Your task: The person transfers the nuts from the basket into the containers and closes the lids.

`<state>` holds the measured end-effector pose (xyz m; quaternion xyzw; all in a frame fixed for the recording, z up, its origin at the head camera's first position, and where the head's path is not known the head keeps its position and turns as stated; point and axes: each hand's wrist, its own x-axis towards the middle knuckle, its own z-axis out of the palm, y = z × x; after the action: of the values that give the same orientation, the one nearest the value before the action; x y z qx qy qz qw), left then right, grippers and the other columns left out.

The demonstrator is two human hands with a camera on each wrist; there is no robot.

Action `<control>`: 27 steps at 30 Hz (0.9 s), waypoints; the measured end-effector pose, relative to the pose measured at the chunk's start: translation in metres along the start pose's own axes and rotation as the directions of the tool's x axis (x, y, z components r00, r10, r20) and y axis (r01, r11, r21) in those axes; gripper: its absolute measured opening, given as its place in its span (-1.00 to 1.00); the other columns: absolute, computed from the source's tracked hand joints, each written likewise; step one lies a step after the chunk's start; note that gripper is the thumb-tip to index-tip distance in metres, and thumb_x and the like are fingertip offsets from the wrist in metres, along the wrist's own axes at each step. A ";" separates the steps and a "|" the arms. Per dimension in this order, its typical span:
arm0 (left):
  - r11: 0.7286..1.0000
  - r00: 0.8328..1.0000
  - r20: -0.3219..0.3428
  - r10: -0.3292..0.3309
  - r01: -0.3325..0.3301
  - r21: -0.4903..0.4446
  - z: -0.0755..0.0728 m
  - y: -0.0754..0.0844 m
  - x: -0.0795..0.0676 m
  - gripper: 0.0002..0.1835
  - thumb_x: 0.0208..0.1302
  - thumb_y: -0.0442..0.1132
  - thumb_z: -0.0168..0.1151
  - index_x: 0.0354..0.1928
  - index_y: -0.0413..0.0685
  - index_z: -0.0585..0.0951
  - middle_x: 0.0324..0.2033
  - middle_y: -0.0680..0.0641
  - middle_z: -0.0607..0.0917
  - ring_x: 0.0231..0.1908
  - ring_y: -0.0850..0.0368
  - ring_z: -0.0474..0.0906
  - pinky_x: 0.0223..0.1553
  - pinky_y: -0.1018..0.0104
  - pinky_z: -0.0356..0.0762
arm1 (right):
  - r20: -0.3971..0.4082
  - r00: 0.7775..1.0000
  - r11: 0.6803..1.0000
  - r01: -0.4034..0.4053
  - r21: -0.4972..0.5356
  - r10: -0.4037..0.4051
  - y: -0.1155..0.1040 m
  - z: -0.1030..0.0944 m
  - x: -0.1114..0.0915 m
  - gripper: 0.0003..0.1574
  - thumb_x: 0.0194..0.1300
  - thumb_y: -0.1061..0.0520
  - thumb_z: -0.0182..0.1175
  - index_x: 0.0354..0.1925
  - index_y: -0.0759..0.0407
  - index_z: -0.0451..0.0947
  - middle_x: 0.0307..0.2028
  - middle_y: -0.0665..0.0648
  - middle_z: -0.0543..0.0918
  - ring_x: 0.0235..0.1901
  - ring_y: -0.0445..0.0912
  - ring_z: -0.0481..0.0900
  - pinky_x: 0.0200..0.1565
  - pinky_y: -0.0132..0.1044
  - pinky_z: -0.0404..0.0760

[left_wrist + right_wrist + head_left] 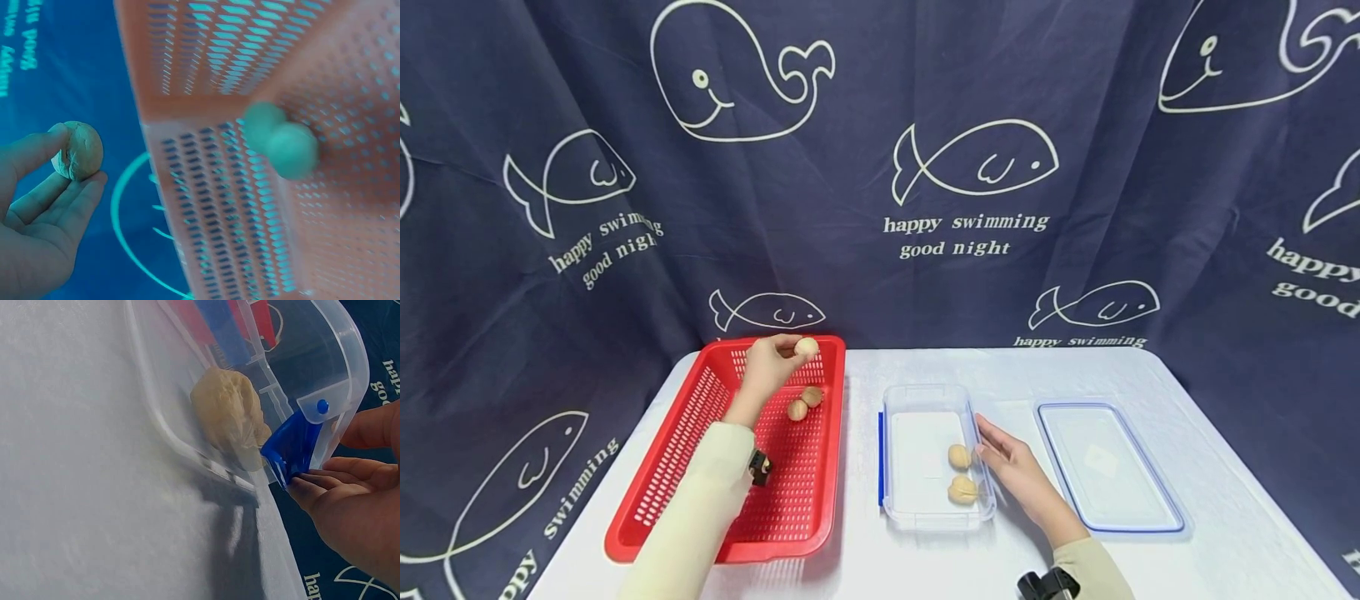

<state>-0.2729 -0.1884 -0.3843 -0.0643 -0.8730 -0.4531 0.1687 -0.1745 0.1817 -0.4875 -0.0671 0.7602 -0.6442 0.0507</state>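
Observation:
My left hand (767,367) pinches a walnut (807,347) between thumb and fingertips, over the far end of the red basket (838,467). In the left wrist view, the same walnut (80,150) shows its seam. Two more walnuts (797,410) lie together on the basket's floor. At the right side of a clear plastic box (917,521), my right hand (1011,462) grips the wall, thumb toward the rim. Its fingers touch a blue latch (294,447) in the right wrist view. Inside that box, two walnuts (962,490) sit along the right wall.
A clear lid with a blue seal (1105,467) lies on the white table (1195,467) right of the box. Another blue latch (881,458) hangs on the box's left side. Behind the table hangs a dark blue curtain (850,192) with fish and whale drawings.

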 end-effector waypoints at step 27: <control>0.926 0.994 -0.064 0.094 -0.110 -0.361 0.033 0.110 -0.046 -0.62 0.01 -0.50 0.42 -0.05 -0.38 0.65 -0.13 -0.28 0.71 -0.08 -0.09 0.66 -0.10 0.28 0.62 | 0.006 1.000 1.000 0.001 -0.001 -0.001 -0.003 0.001 0.000 -0.33 0.43 0.26 0.01 0.41 0.39 0.07 0.41 0.31 0.13 0.39 0.12 0.09 0.17 -0.62 0.15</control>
<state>-0.2088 -0.0958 -0.3332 -0.1293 -0.7654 -0.5988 0.1970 -0.1738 0.1806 -0.4850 -0.0694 0.7603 -0.6436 0.0527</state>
